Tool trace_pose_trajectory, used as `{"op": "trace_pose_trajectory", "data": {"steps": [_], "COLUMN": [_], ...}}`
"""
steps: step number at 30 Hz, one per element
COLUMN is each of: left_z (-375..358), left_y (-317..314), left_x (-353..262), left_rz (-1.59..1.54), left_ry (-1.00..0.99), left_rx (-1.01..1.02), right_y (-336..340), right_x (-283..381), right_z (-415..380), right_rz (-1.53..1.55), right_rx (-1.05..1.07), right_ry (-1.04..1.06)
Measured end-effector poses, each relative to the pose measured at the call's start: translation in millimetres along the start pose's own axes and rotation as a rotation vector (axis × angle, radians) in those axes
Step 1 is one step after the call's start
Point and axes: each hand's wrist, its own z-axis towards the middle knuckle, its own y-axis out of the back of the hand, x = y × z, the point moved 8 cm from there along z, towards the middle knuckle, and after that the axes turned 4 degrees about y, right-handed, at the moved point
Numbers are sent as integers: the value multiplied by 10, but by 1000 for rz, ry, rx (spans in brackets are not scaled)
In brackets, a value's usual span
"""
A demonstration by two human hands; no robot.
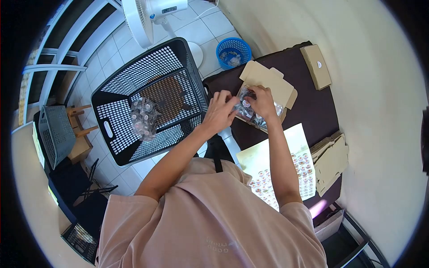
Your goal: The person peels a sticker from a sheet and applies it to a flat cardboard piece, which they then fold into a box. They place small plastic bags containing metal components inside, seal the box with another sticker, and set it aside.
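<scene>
An open cardboard box (287,91) lies on the dark-covered table, its lid folded back. Small clear plastic packets (257,119) with dark contents fill it. My right hand (262,102) reaches into the box, fingers bent down onto a packet with a round label (246,103); whether it grips that packet is unclear. At the box's left edge is my left hand (220,109), its fingers spread and curved, with nothing visible in them. Closer to me lies a sheet of round stickers (306,172), partly under my right forearm.
A large black basket (192,58) at the left holds a heap of clear packets (144,118). Behind stand a blue basket (234,44) and a white fan (138,22). A closed box (316,67) and flattened cardboard (331,163) lie along the wall side.
</scene>
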Motion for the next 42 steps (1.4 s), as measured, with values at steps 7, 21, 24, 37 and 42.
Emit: {"op": "trace_pose_trajectory", "data": {"steps": [7, 21, 24, 37, 42], "left_z": [-241, -623, -961, -2644, -2527], "left_y": [-314, 340, 671, 1196, 909], "left_x": [-82, 261, 810, 4420, 4860], "left_rz": [194, -40, -119, 144, 82], "left_ry": [-209, -116, 46, 1044, 867], "left_rx": [136, -22, -114, -213, -211], "right_y": [-64, -172, -181, 396, 292], "right_x": [108, 42, 65, 330, 541], "right_z": [-96, 17, 22, -333, -1040], "right_rz": [-40, -78, -49, -45, -23], "right_rx": [-19, 1, -18, -167, -38], "right_ry": [-60, 76, 37, -252, -470]}}
